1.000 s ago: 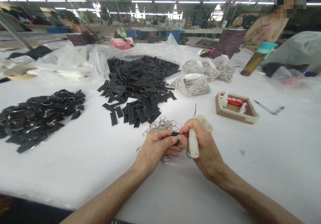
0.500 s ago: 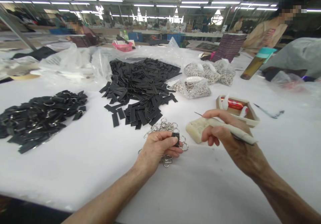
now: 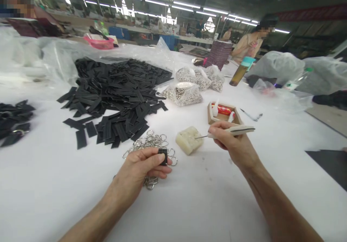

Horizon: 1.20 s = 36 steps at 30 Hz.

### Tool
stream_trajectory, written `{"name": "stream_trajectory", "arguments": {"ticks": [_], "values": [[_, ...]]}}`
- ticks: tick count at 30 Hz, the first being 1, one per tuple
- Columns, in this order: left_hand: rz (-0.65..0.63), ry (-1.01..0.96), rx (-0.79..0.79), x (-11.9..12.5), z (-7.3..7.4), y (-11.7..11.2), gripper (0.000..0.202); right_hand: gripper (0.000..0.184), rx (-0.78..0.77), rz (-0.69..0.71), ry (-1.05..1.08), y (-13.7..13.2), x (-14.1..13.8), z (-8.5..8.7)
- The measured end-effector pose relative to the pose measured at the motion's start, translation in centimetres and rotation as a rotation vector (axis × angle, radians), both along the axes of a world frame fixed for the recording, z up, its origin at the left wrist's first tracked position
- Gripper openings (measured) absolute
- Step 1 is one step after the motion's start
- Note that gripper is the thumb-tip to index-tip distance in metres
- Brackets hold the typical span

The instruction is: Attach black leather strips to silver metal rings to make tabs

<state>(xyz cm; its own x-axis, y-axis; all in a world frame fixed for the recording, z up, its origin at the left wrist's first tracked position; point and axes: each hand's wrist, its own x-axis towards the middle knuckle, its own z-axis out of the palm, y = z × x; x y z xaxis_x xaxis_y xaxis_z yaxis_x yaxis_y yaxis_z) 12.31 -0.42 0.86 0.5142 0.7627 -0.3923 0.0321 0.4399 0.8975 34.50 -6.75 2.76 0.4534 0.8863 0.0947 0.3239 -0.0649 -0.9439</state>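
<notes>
My left hand [image 3: 143, 168] is closed on a small folded black strap piece [image 3: 163, 155], pinched between thumb and fingers above a loose heap of metal rings [image 3: 151, 142]. My right hand [image 3: 230, 141] grips a thin tool with a pale handle [image 3: 238, 130]; its metal tip touches a cream-coloured lump [image 3: 188, 140] lying on the white table [image 3: 54, 184]. A big pile of flat black strips [image 3: 116, 90] lies beyond the rings.
Clear bags of metal rings [image 3: 187, 92] sit behind the lump. A small cardboard tray [image 3: 223, 113] holds a red tube. A bottle with a teal cap [image 3: 240, 72] stands further back. Finished black pieces [image 3: 13, 121] lie far left. A person stands at the far right.
My right hand, which held both lump and tool near my left hand, moved right and set the lump on the table. The view has swung to the right.
</notes>
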Motion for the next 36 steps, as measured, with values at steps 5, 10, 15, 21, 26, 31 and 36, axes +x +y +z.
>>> {"name": "stream_trajectory", "arguments": {"ticks": [5,10,15,21,26,31,36], "values": [[-0.005,0.0,-0.006,0.0,-0.1,-0.1,0.013,0.013,-0.041,0.026,-0.087,0.0,-0.8,0.2],[-0.019,-0.013,-0.008,-0.1,-0.2,0.0,0.012,0.017,0.033,-0.005,0.003,0.1,-1.3,-0.1],[0.011,-0.009,-0.02,0.0,-0.2,0.0,0.011,0.018,0.042,-0.087,-0.046,0.4,-1.5,-0.7],[-0.061,0.001,0.003,-0.1,-0.3,0.0,0.014,0.019,-0.037,-0.105,-0.125,0.6,-2.0,-1.2],[-0.078,0.011,0.008,-0.1,-0.2,0.0,0.014,0.017,-0.061,-0.075,-0.12,0.7,-2.1,-1.9],[-0.096,-0.003,0.003,-0.2,-0.4,0.1,0.014,0.016,-0.069,-0.058,-0.109,0.7,-2.3,-1.9],[-0.088,-0.019,0.018,-0.3,-0.6,0.1,0.015,0.016,0.027,-0.136,-0.141,0.2,-2.2,-1.0]]}}
